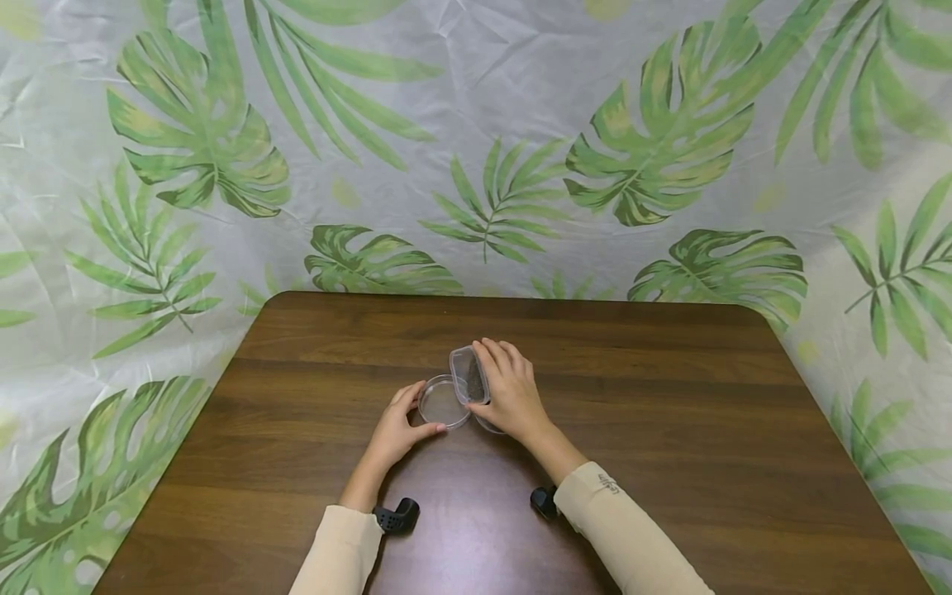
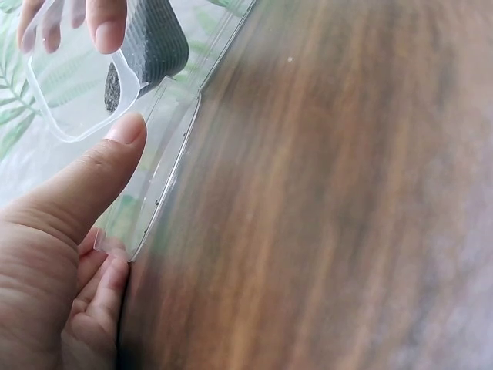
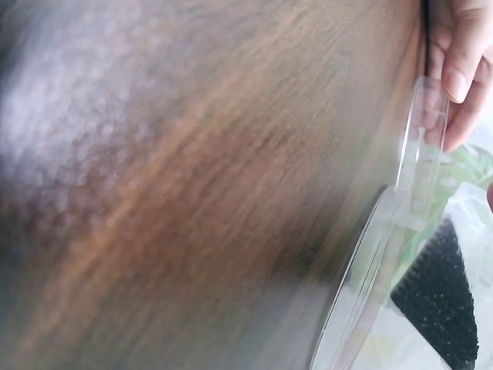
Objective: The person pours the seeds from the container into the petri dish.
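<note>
My left hand (image 1: 394,431) grips the side of a clear round petri dish (image 1: 440,405) on the table, thumb at the near rim and fingers at the far side. In the left wrist view, a few dark specks show along the dish wall (image 2: 166,177). My right hand (image 1: 515,392) holds a small clear plastic tub (image 1: 461,372) tilted over the dish. Fine dark grains (image 3: 443,301) are gathered inside the tub; their kind cannot be told. Partly hidden under the right hand lies a second clear round dish or lid (image 1: 491,426), beside the first.
The dark wood table (image 1: 669,430) extends around both hands. Behind it hangs a pale curtain (image 1: 521,107) printed with green leaves. A black wrist camera (image 1: 397,516) sits on the left wrist, and another black camera (image 1: 545,502) on the right.
</note>
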### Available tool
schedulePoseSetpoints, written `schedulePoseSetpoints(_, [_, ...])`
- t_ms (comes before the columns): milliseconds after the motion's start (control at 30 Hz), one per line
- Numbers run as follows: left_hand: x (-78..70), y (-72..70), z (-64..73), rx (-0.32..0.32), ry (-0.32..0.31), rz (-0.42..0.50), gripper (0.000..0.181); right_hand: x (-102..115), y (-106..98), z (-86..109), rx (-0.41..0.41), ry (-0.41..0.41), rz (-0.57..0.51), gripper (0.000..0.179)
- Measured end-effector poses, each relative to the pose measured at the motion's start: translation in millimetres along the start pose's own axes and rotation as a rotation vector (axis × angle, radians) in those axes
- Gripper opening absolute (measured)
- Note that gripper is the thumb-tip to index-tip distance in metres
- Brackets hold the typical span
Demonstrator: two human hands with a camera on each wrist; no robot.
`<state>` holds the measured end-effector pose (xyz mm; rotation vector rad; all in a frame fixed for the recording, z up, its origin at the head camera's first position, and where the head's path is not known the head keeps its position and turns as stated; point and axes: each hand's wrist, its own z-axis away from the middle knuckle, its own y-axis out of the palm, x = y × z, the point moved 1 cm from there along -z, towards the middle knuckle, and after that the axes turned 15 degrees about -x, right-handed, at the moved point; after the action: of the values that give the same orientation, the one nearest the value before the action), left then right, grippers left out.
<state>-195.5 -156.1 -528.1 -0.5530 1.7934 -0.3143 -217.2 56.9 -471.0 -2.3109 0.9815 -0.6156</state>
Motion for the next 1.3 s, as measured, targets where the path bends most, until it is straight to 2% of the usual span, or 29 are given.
schedulePoseSetpoints(300, [-0.5, -0.7, -0.8, 0.002, -0.001, -0.006, 0.084, 1.9, 1.1, -2.3, -0.02, -0.043, -0.004, 0.102])
schedulePoseSetpoints(700, [0.2, -0.5, 0.1, 0.0, 0.007, -0.003, 0.085, 5.3, 2.7, -4.4, 0.0, -0.083, 0.027, 0.104])
schedulePoseSetpoints(1100, [0.1, -0.3, 0.6, -0.003, 0.01, -0.006, 0.085, 6.8, 2.8, -5.0, 0.026, -0.094, 0.032, 0.103])
schedulePoseSetpoints(1300, [0.8, 0.1, 0.2, -0.006, 0.012, -0.001, 0.085, 6.9, 3.2, -5.2, 0.012, -0.104, 0.037, 0.103])
